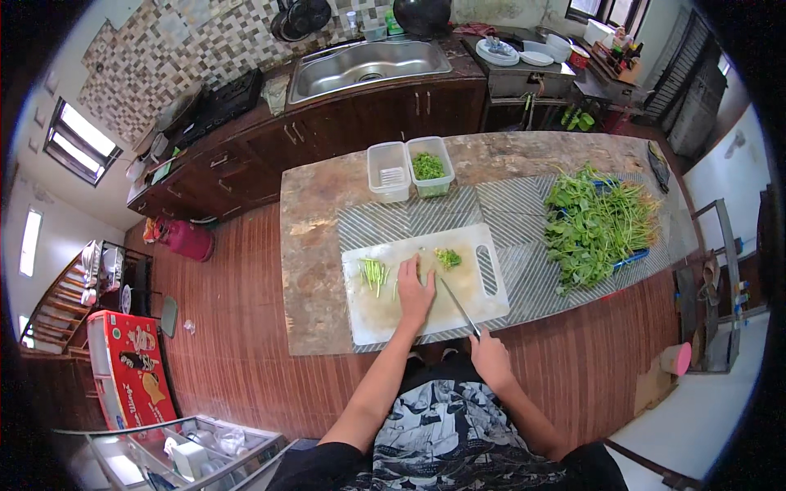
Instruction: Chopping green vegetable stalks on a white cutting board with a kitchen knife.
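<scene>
My left hand (pixel 416 288) rests on a white cutting board (pixel 381 317). Its fingers are closed down over green stems that are mostly hidden; a thin piece shows at the hand's left edge. A knife (pixel 459 306) is in my right hand (pixel 490 357), closed round the handle at the board's near edge. The blade slants up and left over the board, with its tip just right of my left thumb. Beyond the tip lies a small heap of chopped greens (pixel 448 259). Several cut stems (pixel 374 274) lie apart on the board's left part.
Behind the board stand two clear plastic containers, one (pixel 388 173) without greens and one holding chopped greens (pixel 427 166). A large pile of leafy greens (pixel 594 229) covers a blue tray (pixel 630 259) at right. Striped mats (pixel 516 204) lie on the worn table (pixel 311 245).
</scene>
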A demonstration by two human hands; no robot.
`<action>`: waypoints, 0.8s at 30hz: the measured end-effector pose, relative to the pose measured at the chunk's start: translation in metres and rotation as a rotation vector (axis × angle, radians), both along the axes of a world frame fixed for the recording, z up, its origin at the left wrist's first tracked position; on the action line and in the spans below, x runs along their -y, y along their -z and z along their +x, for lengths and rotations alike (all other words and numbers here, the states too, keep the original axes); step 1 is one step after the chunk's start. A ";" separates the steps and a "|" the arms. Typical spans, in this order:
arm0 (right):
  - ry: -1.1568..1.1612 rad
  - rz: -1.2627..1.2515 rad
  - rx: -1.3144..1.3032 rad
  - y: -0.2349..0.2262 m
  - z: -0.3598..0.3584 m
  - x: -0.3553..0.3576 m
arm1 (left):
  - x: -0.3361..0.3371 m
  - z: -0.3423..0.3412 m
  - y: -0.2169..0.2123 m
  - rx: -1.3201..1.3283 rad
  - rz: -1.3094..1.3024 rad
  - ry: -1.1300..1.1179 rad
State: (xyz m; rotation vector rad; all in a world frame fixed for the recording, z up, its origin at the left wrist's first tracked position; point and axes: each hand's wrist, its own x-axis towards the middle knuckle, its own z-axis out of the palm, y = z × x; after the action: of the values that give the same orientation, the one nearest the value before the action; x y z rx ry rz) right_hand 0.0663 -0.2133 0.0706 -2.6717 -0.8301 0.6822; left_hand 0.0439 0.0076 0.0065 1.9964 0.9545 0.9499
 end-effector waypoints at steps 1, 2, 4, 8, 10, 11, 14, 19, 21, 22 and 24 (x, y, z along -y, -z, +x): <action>-0.001 0.002 -0.014 -0.004 0.000 0.002 | 0.000 0.000 0.002 0.001 0.006 0.009; -0.002 0.005 -0.029 -0.005 0.001 0.004 | 0.001 0.000 0.003 -0.009 0.077 -0.005; 0.023 0.027 -0.030 0.000 0.001 0.006 | 0.000 0.002 0.007 -0.018 0.155 -0.012; 0.078 0.070 -0.041 0.003 -0.005 0.010 | 0.006 0.013 0.009 -0.082 0.165 0.034; 0.103 0.118 -0.031 0.002 -0.008 0.011 | 0.005 0.011 0.008 -0.042 0.038 0.084; 0.119 0.162 -0.022 0.001 -0.009 0.012 | 0.002 0.012 0.007 -0.041 0.041 0.096; 0.117 0.193 0.000 0.006 -0.007 0.016 | -0.004 0.012 0.008 -0.143 0.308 -0.019; 0.150 0.225 -0.001 0.007 -0.008 0.017 | -0.012 0.021 0.017 -0.084 0.028 0.319; 0.191 0.250 -0.005 0.013 -0.006 0.020 | -0.001 0.025 0.009 -0.035 -0.072 0.530; 0.205 0.259 -0.017 0.007 -0.007 0.018 | 0.000 0.021 0.009 -0.035 -0.071 0.536; 0.199 0.279 -0.035 0.008 -0.006 0.019 | 0.002 0.010 0.008 0.023 -0.051 0.419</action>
State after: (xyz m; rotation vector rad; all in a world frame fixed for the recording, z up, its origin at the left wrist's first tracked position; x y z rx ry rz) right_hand 0.0602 -0.2318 0.0626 -2.4403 -0.5907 0.5203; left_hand 0.0541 0.0058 -0.0017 2.0277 0.5098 0.7045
